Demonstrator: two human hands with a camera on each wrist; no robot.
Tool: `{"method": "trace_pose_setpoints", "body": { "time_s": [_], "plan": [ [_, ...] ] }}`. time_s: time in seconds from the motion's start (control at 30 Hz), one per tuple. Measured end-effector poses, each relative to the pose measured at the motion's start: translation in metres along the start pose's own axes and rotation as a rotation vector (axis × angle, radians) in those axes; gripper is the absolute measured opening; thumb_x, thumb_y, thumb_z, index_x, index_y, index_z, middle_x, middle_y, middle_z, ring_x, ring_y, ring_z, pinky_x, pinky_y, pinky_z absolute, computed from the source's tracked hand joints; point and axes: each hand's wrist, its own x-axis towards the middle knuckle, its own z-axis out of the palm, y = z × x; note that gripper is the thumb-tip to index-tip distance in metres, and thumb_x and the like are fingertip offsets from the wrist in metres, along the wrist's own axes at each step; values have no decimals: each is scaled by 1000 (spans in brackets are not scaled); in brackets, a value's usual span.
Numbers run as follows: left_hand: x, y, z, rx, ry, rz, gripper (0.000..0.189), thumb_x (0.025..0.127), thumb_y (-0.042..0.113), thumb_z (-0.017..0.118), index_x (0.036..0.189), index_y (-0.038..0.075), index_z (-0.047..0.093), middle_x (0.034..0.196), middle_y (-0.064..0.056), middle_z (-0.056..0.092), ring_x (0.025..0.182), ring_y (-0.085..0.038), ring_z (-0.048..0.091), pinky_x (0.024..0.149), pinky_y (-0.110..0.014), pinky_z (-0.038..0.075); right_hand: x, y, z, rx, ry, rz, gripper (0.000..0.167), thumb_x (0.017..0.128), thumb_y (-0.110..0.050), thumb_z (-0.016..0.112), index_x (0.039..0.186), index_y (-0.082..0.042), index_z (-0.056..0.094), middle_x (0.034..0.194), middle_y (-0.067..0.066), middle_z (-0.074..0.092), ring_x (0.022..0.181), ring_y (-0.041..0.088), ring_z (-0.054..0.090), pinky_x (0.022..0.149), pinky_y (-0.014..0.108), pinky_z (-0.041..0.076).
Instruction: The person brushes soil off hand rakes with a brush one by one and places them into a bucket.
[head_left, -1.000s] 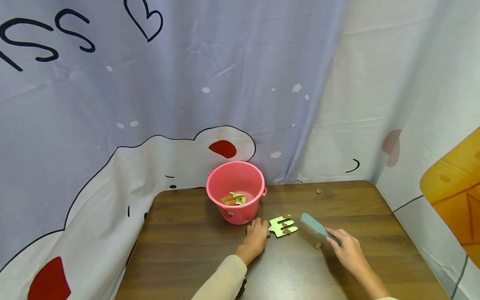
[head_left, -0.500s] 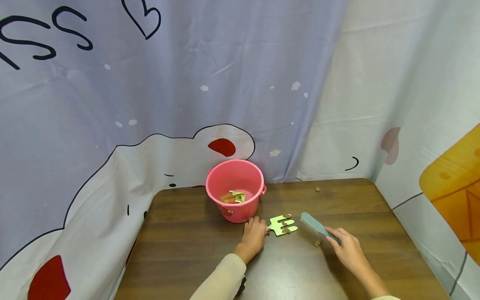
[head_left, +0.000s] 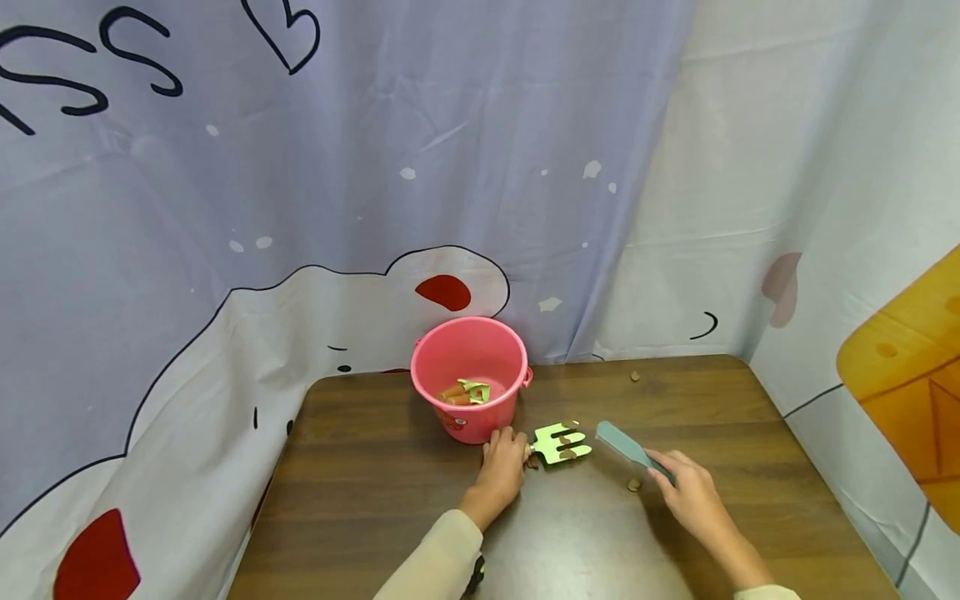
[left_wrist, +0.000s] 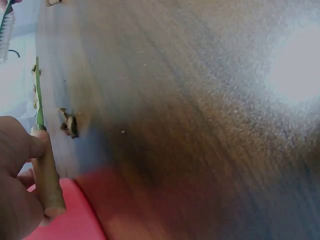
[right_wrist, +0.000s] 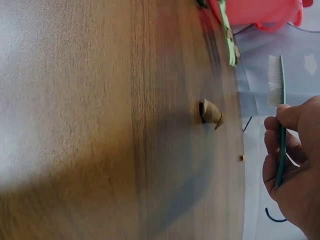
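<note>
My left hand [head_left: 502, 463] grips the wooden handle [left_wrist: 47, 172] of a small green garden fork [head_left: 561, 442], just in front of the pink bucket. Brown bits cling to the fork's tines, which point right. In my right hand [head_left: 692, 493] is a teal brush [head_left: 624, 442] with white bristles [right_wrist: 274, 80], its head raised toward the fork tines with a gap between them. The right wrist view shows fingers and thumb curled round the brush's handle. Inside the pink bucket [head_left: 491, 427] lie other tools [head_left: 467, 393] with wooden handles and green heads.
A brown curled scrap [right_wrist: 212, 113] lies on the wooden table [head_left: 360, 492] below the brush. Another crumb [head_left: 635, 377] sits near the back edge, and a brown piece [left_wrist: 69, 124] lies under the fork. A printed curtain [head_left: 360, 150] hangs behind the table.
The fork in my left hand has shifted slightly left and up in the head view. The brush has moved slightly left too. A brown piece now shows on the table beside the fork's neck.
</note>
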Motion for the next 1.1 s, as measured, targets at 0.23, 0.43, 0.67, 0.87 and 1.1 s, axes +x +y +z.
{"method": "trace_pose_setpoints", "body": {
  "time_s": [0.23, 0.43, 0.67, 0.87, 1.1],
  "plan": [
    [1, 2, -14, 12, 7, 15, 27, 74, -1, 79, 83, 13, 59, 88, -4, 55, 91, -27, 56, 68, -37, 42, 9, -16, 7, -4, 36, -67, 36, 81, 8, 80, 116, 6, 73, 92, 10, 71, 77, 21, 68, 62, 32, 58],
    [1, 7, -29, 32, -4, 13, 26, 76, -1, 79, 80, 13, 57, 88, -4, 54, 91, -27, 55, 67, -36, 40, 16, -34, 20, 9, 83, -130, 37, 80, 11, 79, 116, 11, 71, 92, 14, 68, 72, 15, 64, 59, 24, 56],
    [2, 13, -45, 83, 28, 29, 18, 82, 6, 77, 84, 12, 60, 90, -6, 56, 91, -27, 55, 65, -36, 39, 27, -59, 35, 14, 133, -187, 37, 77, 10, 82, 113, 9, 73, 88, 11, 67, 70, 10, 58, 57, 22, 50],
    [1, 16, -55, 124, 69, 19, 21, 77, 4, 80, 87, 10, 63, 92, -7, 57, 91, -28, 56, 66, -37, 39, 33, -80, 46, 35, 123, -216, 37, 77, 9, 82, 113, 10, 73, 87, 10, 66, 69, 11, 59, 58, 23, 52],
    [1, 18, -59, 133, 62, 13, 29, 69, 2, 84, 88, 9, 64, 93, -9, 58, 91, -28, 55, 66, -37, 39, 33, -97, 57, 18, 111, -186, 34, 75, 8, 84, 107, 8, 74, 85, 9, 67, 67, 13, 62, 57, 26, 53]
  ]
}}
